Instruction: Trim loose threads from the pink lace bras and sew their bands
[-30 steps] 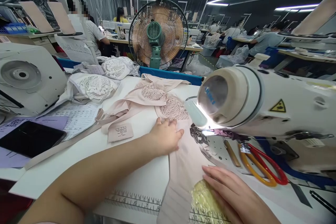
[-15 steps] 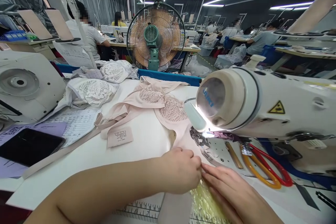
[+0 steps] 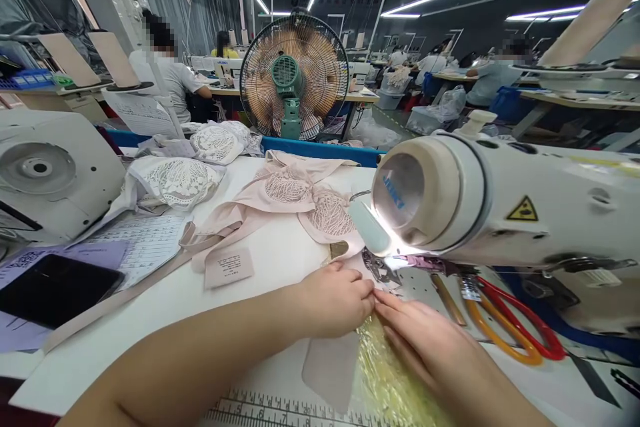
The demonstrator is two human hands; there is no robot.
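My left hand (image 3: 336, 299) is curled into a pinch on the beige fabric (image 3: 332, 365) just in front of the presser foot (image 3: 381, 272) of the white sewing machine (image 3: 500, 203). My right hand (image 3: 425, 340) lies flat, fingers stretched out, pressing on yellow lace (image 3: 387, 380) and the fabric edge, its fingertips touching my left hand. The beige bra (image 3: 295, 197) with lace cups trails away behind the needle across the white table (image 3: 165, 310).
Red and orange scissors (image 3: 510, 330) lie under the machine arm at right. A black phone (image 3: 53, 288), papers (image 3: 143, 237) and another machine (image 3: 53, 170) are at left, white lace garments (image 3: 180, 177) beyond. A standing fan (image 3: 293, 77) and seated people fill the background.
My left hand pulled back from the lace cup toward me, closed on the fabric and moved up to the presser foot. My right hand slid forward to meet it.
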